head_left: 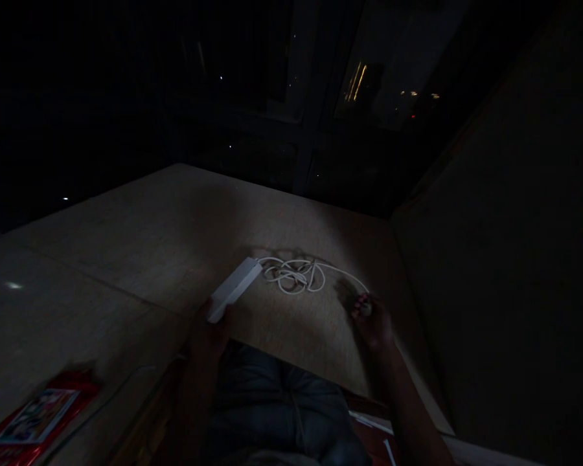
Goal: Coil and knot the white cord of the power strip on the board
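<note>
My left hand (216,327) grips the near end of a long white power strip (236,288), which is angled away to the right over the pale surface. From its far end runs a white cord (294,275), lying in loose tangled loops in the middle. The cord's other end leads to my right hand (374,320), whose fingers are closed around the plug (366,307). The plug is dark and mostly covered by the fingers. The picture is dim, so fine details do not show.
A red glossy packet (41,414) lies at the lower left, with a thin dark cable (97,408) beside it. Dark window panes (369,97) with distant lights stand behind the pale ledge (140,213). A wall (495,246) bounds the right side.
</note>
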Action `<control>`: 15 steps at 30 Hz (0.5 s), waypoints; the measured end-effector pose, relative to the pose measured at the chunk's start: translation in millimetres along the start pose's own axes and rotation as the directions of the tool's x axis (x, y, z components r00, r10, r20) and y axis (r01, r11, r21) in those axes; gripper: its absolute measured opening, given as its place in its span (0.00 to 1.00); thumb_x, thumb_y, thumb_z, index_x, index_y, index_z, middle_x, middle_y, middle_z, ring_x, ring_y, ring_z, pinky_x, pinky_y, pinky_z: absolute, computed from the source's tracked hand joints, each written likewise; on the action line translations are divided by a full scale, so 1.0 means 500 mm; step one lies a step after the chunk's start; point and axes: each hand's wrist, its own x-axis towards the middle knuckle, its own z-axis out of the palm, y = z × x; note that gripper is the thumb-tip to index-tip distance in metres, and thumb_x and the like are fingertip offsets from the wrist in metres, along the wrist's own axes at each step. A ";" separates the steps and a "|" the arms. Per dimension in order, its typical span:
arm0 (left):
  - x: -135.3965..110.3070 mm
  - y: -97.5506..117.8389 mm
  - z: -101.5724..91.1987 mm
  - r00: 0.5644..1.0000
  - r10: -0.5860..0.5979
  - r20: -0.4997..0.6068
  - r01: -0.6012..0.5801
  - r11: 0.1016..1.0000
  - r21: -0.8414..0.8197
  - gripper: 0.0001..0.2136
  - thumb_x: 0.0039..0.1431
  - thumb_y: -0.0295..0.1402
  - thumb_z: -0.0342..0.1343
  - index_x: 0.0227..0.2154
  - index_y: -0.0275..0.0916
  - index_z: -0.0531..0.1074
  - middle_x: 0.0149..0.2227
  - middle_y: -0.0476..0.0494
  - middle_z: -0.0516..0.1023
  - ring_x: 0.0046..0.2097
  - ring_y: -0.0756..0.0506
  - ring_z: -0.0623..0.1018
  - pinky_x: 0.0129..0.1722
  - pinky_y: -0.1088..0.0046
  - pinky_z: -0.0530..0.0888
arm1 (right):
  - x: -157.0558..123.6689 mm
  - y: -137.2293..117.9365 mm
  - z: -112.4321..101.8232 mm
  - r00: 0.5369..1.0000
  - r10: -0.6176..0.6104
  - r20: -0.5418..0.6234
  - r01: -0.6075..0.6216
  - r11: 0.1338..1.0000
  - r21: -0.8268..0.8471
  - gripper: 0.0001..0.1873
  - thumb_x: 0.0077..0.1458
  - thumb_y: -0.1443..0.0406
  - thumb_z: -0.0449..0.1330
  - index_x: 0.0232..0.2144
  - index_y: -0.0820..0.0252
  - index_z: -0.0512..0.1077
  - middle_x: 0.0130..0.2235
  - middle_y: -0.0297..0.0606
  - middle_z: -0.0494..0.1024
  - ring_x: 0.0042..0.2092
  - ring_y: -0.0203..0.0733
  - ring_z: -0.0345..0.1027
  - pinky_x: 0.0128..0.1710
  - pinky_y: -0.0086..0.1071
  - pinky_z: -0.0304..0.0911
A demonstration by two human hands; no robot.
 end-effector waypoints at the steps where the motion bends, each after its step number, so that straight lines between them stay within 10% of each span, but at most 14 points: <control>1: -0.005 -0.007 0.005 0.999 -0.037 0.018 0.037 0.999 0.031 0.04 0.55 0.25 0.56 0.34 0.35 0.69 0.31 0.45 0.76 0.31 0.47 0.79 0.26 0.75 0.80 | -0.011 0.012 0.020 0.999 0.035 0.017 -0.035 0.999 -0.024 0.04 0.46 0.65 0.63 0.27 0.59 0.72 0.26 0.33 0.75 0.28 0.36 0.71 0.28 0.30 0.68; 10: -0.013 -0.088 0.012 0.976 -0.196 0.092 0.152 0.923 0.352 0.02 0.54 0.29 0.57 0.30 0.36 0.71 0.30 0.43 0.75 0.29 0.46 0.78 0.25 0.70 0.79 | -0.048 0.127 0.145 0.963 0.149 0.223 -0.049 0.916 -0.399 0.18 0.44 0.53 0.67 0.32 0.62 0.76 0.32 0.41 0.80 0.35 0.46 0.75 0.35 0.36 0.68; 15: 0.006 -0.095 -0.005 0.977 0.043 0.209 -0.167 0.764 0.624 0.13 0.43 0.33 0.67 0.33 0.38 0.72 0.31 0.46 0.74 0.26 0.47 0.75 0.14 0.76 0.70 | -0.024 0.182 0.165 0.950 0.110 0.294 0.025 0.906 -0.422 0.20 0.45 0.51 0.67 0.29 0.64 0.75 0.25 0.38 0.77 0.26 0.39 0.70 0.28 0.32 0.62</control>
